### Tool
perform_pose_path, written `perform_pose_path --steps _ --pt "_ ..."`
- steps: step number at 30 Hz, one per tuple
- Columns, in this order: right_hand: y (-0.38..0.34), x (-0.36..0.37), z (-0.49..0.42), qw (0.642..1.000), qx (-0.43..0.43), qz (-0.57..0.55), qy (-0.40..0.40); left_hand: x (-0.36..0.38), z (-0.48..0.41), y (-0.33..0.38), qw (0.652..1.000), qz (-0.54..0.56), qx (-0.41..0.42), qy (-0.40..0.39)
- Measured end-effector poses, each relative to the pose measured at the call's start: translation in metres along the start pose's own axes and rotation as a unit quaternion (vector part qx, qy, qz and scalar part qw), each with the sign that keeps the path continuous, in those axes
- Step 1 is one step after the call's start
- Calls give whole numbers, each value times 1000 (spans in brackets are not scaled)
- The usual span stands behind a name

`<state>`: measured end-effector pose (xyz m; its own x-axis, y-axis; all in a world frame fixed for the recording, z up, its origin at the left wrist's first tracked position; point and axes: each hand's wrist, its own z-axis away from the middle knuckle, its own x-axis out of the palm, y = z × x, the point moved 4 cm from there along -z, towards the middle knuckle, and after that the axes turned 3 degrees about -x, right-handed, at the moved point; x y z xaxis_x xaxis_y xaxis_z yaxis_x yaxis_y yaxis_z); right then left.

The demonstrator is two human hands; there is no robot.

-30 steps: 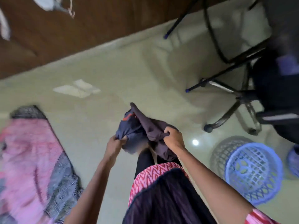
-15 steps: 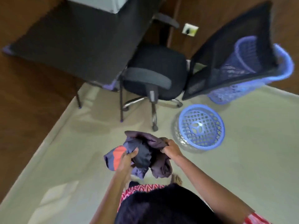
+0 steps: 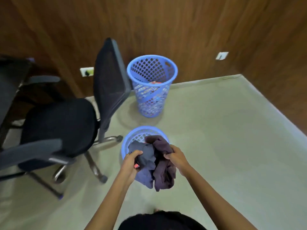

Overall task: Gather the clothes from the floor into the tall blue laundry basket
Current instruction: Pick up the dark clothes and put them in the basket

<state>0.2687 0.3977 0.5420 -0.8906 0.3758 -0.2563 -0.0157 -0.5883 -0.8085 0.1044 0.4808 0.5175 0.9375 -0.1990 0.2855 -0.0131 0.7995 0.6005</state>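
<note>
A bundle of dark clothes (image 3: 154, 163), navy and dark purple with a bit of red, hangs between my hands. My left hand (image 3: 131, 161) grips its navy side and my right hand (image 3: 177, 157) grips its purple side. The bundle is held above a short blue basket (image 3: 132, 138) on the floor right in front of me. The tall blue laundry basket (image 3: 152, 83) stands farther off against the wooden wall, with some coloured clothes inside it.
A black office chair (image 3: 66, 123) stands at the left, its backrest (image 3: 109, 75) close to the tall basket. A dark desk edge (image 3: 8, 83) is at the far left. Wood-panelled walls with sockets (image 3: 221, 55) bound the pale floor (image 3: 224, 146).
The view has swung round to face the wall and both baskets. My hands still hold the bundle, which now hangs over the short basket.
</note>
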Motion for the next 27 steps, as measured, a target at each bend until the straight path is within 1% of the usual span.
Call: perform_pose_path --steps 3,7,11,14,18,21,24,27 --pt "-16 -60 -22 997 -5 -62 44 81 -19 22 999 14 -3 -37" --pt "-48 -125 -65 986 -29 -128 100 166 -51 61 996 30 6 -79" --pt "-90 -183 -112 977 -61 -151 136 227 -99 107 992 64 0 -105" --pt "-126 -224 -146 971 -80 -163 158 272 -128 152 990 71 18 -120" --pt "-183 -265 -191 961 -105 -197 161 319 -155 221 982 109 59 -145" --pt "-225 -286 -230 955 -132 -218 151 345 -175 284 975 131 108 -142" --pt "-255 -299 -272 955 -144 -229 123 362 -193 338 967 153 150 -141" --pt "-284 -309 -324 954 -156 -241 83 375 -218 387 958 172 200 -113"
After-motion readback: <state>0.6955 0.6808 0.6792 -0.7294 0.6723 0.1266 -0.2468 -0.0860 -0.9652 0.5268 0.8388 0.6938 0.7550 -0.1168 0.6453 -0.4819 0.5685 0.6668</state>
